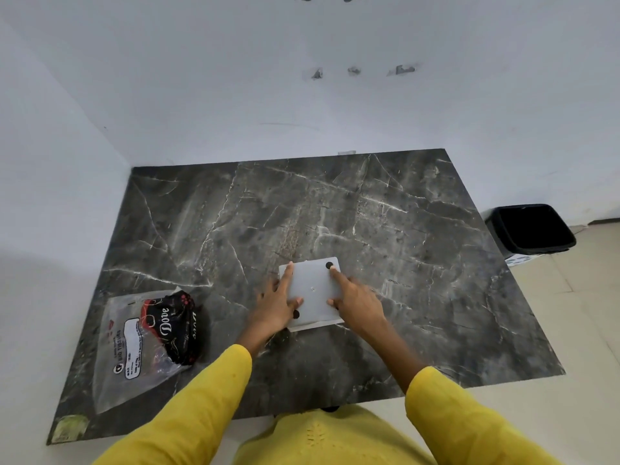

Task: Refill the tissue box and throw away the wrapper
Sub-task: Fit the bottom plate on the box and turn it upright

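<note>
A white tissue box (313, 287) lies upside down in the middle of the dark marble table (402, 229), its flat base with small black feet facing up. My left hand (278, 302) presses on the box's left side, fingers spread over the edge. My right hand (355, 298) rests on its right side, the index finger pointing at a black foot near the far corner. To the left lies a clear plastic wrapper (134, 350) with a black and red Dove tissue pack (174, 325) partly on it.
A black waste bin (533, 229) stands on the tiled floor past the table's right edge, against the wall. White walls close the table's far and left sides. A greenish sticker (70, 427) sits at the near left corner.
</note>
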